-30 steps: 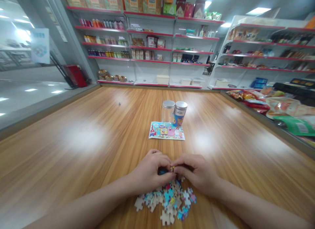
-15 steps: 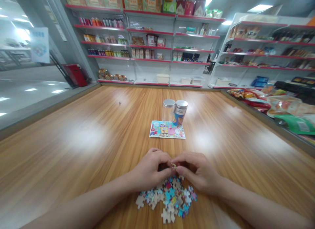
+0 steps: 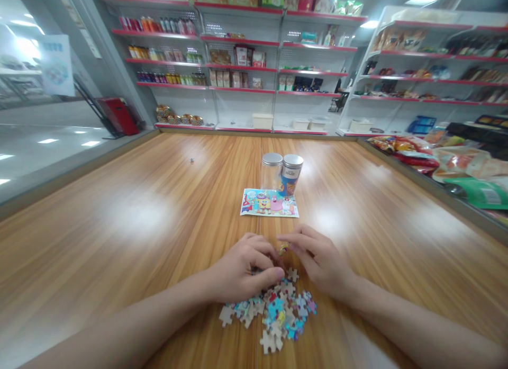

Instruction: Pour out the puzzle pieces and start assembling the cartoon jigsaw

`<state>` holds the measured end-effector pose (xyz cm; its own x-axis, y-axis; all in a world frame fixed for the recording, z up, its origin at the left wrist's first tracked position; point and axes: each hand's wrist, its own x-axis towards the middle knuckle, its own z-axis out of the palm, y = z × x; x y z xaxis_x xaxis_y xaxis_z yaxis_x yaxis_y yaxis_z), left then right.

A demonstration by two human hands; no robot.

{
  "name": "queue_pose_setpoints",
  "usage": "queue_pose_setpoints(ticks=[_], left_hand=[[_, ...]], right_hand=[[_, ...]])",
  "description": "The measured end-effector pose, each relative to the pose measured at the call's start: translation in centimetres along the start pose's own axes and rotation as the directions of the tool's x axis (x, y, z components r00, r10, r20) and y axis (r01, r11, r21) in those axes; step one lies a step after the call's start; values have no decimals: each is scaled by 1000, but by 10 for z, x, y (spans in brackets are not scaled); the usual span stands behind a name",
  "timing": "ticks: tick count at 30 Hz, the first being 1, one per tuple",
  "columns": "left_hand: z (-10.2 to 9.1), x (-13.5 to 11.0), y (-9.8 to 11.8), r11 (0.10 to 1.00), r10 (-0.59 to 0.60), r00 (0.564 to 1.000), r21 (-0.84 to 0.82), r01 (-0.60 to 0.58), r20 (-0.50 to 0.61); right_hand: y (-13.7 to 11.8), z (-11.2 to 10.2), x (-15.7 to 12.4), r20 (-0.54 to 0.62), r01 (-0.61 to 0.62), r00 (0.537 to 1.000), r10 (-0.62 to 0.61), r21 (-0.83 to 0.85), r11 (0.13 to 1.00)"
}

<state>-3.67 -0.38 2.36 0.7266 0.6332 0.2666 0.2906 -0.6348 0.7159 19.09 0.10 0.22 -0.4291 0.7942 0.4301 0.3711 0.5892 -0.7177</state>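
Observation:
A loose pile of jigsaw puzzle pieces (image 3: 280, 308) lies on the wooden table, some with colourful faces up and others showing plain backs. My left hand (image 3: 248, 268) rests over the far left side of the pile, thumb apart from its bent fingers; the fingertips are partly hidden. Just beyond the pile, my right hand (image 3: 323, 258) has a small yellowish puzzle piece (image 3: 283, 248) at its fingertips. Past both hands lies a cartoon picture sheet (image 3: 270, 205). Behind it stand a clear jar (image 3: 271, 173) with a silver lid and a blue printed can (image 3: 291, 176).
The wooden table (image 3: 138, 226) spreads out on all sides. One tiny object (image 3: 191, 160) lies far left on it. Bagged snacks (image 3: 456, 168) are heaped beyond the right edge. Stocked shelves (image 3: 238, 67) line the back, and a red box (image 3: 118, 116) stands on the floor at left.
My hands have come apart. The yellowish puzzle piece has moved slightly away with my right hand, while my left thumb has parted from it. The view has tilted down a little.

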Motion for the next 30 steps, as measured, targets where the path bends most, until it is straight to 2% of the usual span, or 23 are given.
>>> queue_pose_setpoints(ticks=[2, 4, 7, 8, 10, 12, 14, 18, 20, 26, 30], left_hand=[[3, -1, 7, 998, 63, 996, -32, -61, 65], [7, -3, 14, 989, 127, 984, -97, -115, 127], [12, -4, 20, 962, 195, 972, -218, -164, 132], [13, -4, 19, 956, 186, 978, -247, -159, 92], [11, -3, 13, 962, 90, 994, -254, -102, -58], [9, -1, 4, 984, -57, 966, -179, 11, -253], [8, 1, -4, 994, -108, 938, -57, 95, -329], [11, 1, -9, 985, 20, 972, 174, 22, -235], [14, 0, -9, 970, 42, 981, 242, 5, -190], [10, -2, -8, 951, 18, 978, 306, 47, -206], [7, -3, -9, 930, 55, 993, 369, -13, -104]], right_hand=[[4, 1, 2, 7, -132, 991, 132, 31, 991], [7, 1, 6, 35, -205, 978, 204, 44, 978], [8, -2, 11, 74, -172, 982, 172, 1, 985], [8, -2, 12, 80, -146, 986, 147, -13, 989], [8, -3, 13, 103, -100, 989, 103, -37, 994], [7, -3, 14, 116, -76, 990, 82, -61, 995], [7, -2, 14, 103, -84, 990, 92, -79, 993], [9, -1, 15, 29, -164, 986, 167, -72, 984], [9, 0, 15, 6, -172, 985, 173, -76, 982], [2, -5, 8, 26, -42, 999, 47, -160, 986], [-8, -14, -2, 147, 82, 988, -57, -171, 982]])
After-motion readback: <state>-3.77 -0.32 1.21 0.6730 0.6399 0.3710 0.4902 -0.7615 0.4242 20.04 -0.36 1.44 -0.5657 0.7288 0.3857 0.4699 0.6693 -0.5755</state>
